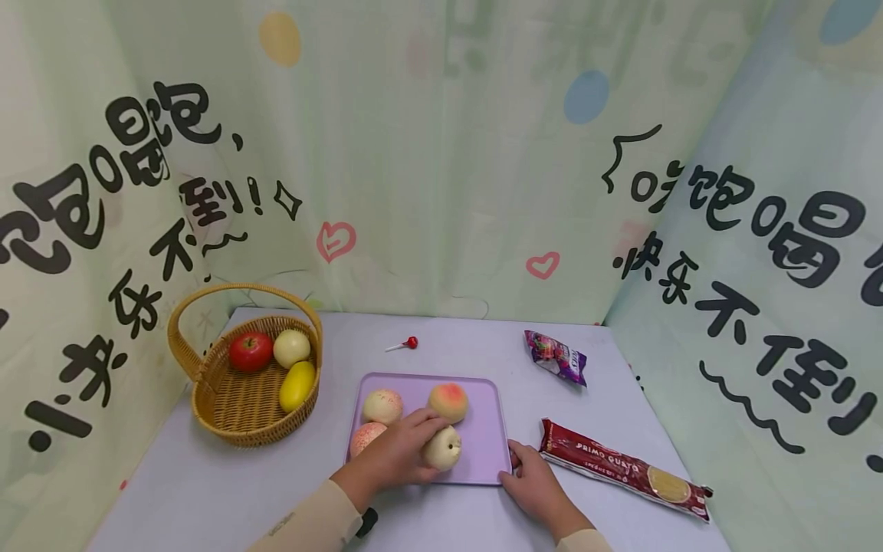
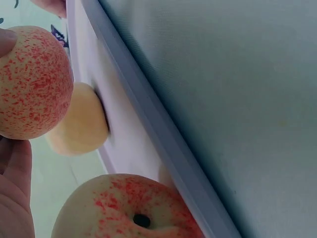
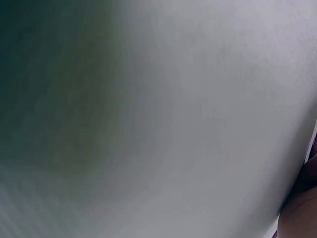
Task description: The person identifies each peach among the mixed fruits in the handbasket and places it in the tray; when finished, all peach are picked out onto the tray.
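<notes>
My left hand (image 1: 396,452) grips a cream peach (image 1: 441,448) over the front of a lilac tray (image 1: 485,429). Up close in the left wrist view, the held peach (image 2: 39,82) shows red speckles, with fingers and thumb on opposite sides. A speckled peach (image 1: 382,406), a pinker peach (image 1: 366,438) partly behind my left hand, and an orange-topped peach (image 1: 448,402) lie on the tray. At the tray's front right corner my right hand (image 1: 536,489) holds the rim with curled fingers. Its wrist view is mostly blurred table surface.
A wicker basket (image 1: 241,425) at the left holds a red apple (image 1: 251,352), a pale round fruit (image 1: 291,349) and a yellow lemon (image 1: 297,387). Behind the tray lies a red lollipop (image 1: 411,343). To the right are a purple snack bag (image 1: 556,357) and a long red packet (image 1: 621,469).
</notes>
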Motion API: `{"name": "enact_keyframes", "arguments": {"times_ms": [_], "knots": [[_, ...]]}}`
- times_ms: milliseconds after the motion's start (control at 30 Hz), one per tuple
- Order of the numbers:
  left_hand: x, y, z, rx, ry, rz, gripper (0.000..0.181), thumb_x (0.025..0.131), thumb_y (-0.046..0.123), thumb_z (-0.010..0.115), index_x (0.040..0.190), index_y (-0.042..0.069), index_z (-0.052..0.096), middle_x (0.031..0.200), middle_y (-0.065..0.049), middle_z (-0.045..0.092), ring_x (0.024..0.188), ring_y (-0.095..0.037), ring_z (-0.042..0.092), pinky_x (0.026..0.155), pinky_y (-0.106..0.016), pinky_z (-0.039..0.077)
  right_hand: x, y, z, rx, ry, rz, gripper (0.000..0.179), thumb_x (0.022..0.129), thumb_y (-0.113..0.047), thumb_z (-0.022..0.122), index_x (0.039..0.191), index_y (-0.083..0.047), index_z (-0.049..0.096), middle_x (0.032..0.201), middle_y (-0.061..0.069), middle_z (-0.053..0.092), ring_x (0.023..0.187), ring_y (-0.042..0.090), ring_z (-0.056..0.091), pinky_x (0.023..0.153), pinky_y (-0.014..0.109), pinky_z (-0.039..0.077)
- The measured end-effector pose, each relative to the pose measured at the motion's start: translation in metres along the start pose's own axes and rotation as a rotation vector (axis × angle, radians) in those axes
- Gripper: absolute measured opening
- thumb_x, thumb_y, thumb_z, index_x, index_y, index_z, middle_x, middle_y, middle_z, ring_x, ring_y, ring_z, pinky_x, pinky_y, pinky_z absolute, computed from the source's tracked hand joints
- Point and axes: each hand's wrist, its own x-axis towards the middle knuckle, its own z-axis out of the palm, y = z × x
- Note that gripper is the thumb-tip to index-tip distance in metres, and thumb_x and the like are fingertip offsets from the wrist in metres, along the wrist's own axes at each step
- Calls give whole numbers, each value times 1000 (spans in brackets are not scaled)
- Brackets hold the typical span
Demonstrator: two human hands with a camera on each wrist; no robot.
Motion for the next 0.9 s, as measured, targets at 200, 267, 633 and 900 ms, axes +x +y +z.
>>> {"name": "enact_keyframes", "arguments": {"times_ms": [200, 267, 633, 900], "knots": [[3, 0, 3, -4, -17, -2, 67, 75, 23, 91, 134, 10, 62, 131, 0, 58, 114, -13, 62, 99, -27, 54, 1, 2, 1, 0, 2, -2, 67, 89, -15, 76, 145, 9, 49, 98, 3, 58, 82, 16, 49, 63, 23, 43], [3, 0, 4, -9, -30, -6, 66, 76, 22, 91, 134, 10, 62, 132, 0, 58, 113, -13, 62, 99, -26, 54, 1, 3, 1, -4, 0, 1, 67, 89, -16, 76, 145, 8, 49, 99, 3, 58, 83, 15, 49, 64, 23, 43], [4, 5, 12, -9, -112, -106, 67, 77, 20, 90, 136, 9, 61, 136, 0, 56, 116, -11, 60, 102, -25, 52, 0, 3, 1, 2, 3, -2, 68, 89, -15, 75, 146, 9, 48, 99, 3, 58, 83, 16, 49, 65, 24, 43], [5, 3, 20, -6, -110, -110, 67, 74, 18, 90, 134, 8, 62, 132, 2, 57, 114, -9, 59, 102, -24, 51, -1, 1, 1, -1, 3, 0, 67, 89, -15, 75, 146, 9, 48, 98, 3, 58, 82, 16, 49, 63, 24, 42]]}}
